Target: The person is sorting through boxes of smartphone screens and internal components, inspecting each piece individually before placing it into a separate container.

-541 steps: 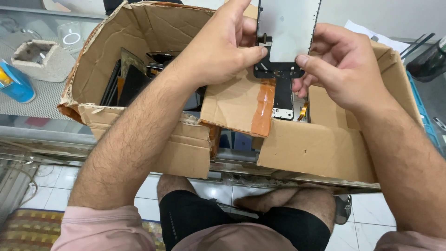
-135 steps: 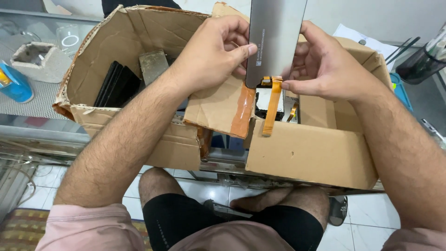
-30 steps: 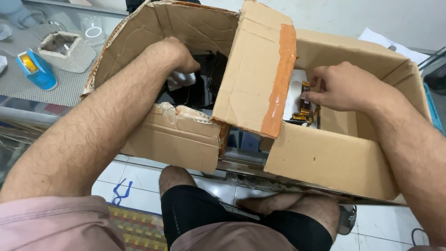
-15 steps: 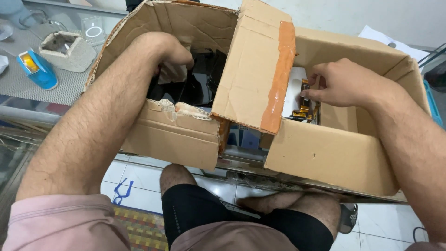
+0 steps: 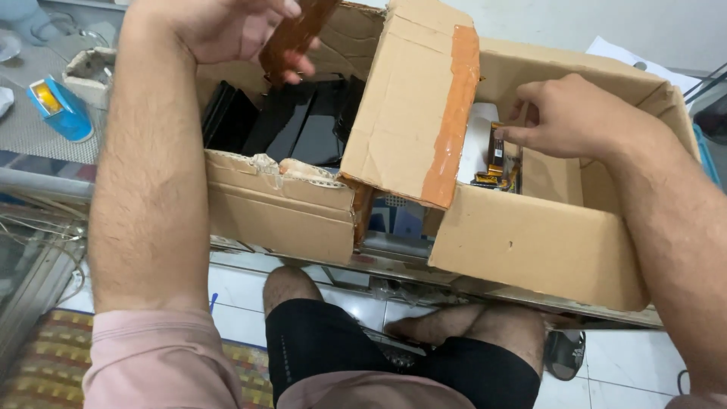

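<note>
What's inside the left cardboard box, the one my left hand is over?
The left cardboard box holds flat black panels standing on edge, leaning together. The left hand lifts a brown strip above them. The box floor and whatever lies under the panels are hidden.

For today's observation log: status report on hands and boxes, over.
Left hand lifted above left cardboard box, gripping brown flat panel. Right hand inside right cardboard box, touching orange flex cable. Taped flap stands between.

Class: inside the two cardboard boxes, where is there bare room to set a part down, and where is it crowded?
Bare floor shows in the right box, right of the orange flex parts under the right hand. The left box is crowded with black panels beneath the left hand.
</note>
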